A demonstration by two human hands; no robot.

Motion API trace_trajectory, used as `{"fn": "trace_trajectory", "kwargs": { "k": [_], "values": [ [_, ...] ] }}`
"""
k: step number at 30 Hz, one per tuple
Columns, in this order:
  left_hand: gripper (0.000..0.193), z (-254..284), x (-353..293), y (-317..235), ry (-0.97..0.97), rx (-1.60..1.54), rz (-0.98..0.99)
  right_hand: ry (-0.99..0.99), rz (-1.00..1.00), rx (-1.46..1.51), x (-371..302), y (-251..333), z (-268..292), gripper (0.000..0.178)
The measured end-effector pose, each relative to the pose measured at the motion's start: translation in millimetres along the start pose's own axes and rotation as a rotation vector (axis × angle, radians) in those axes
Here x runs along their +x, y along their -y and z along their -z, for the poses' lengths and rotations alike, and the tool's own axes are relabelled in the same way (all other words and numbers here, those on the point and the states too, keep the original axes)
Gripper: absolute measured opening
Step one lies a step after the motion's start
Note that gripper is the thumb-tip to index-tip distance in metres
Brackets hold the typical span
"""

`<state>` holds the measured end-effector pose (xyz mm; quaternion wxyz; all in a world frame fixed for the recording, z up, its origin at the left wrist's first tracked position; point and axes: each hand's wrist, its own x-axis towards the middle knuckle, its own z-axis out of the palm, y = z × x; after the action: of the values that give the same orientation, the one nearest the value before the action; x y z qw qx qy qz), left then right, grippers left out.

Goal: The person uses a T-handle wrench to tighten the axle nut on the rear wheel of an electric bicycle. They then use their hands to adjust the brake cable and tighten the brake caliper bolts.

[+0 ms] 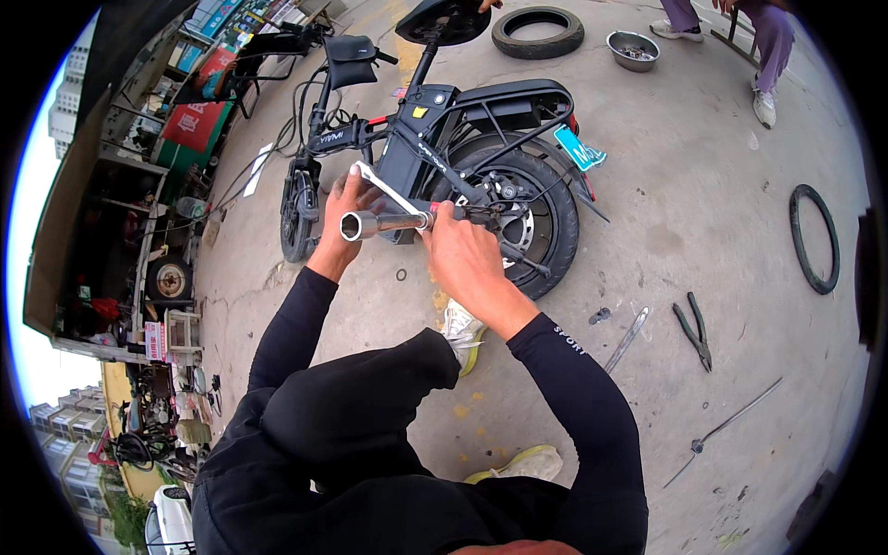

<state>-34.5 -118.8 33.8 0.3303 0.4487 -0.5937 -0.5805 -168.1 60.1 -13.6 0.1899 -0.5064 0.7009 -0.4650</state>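
In front of the black electric bike [421,148], my left hand [343,218] is closed at the upper end of a silver spanner [388,191]. A shiny socket [363,225] on a thick shaft points left, just below the spanner, and the two meet near my right fingers. My right hand [462,254] is closed around the other end of this socket wrench, where a bit of red shows; the rest of what it grips is hidden. Just beyond my right hand is the bike's rear wheel [555,222]. Neither tool visibly touches the wheel.
Pliers [694,333], a flat metal lever [629,338] and a thin T-shaped rod [731,421] lie on the ground at right. A tyre [538,33], a metal bowl [634,51] and a black tyre ring [814,239] lie farther out. Someone in purple trousers [773,42] is at far right.
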Motion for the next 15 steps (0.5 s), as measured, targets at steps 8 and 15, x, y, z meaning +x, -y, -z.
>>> {"fn": "trace_trajectory", "kwargs": {
  "k": [8, 15],
  "values": [
    [0.028, -39, 69, 14, -0.054, 0.073, -0.066, 0.13, -0.027, 0.06, -14, 0, 25, 0.039],
    [0.03, -37, 86, 11, -0.125, -0.031, -0.045, 0.615, -0.591, 0.738, -65, -39, 39, 0.044]
  ]
}}
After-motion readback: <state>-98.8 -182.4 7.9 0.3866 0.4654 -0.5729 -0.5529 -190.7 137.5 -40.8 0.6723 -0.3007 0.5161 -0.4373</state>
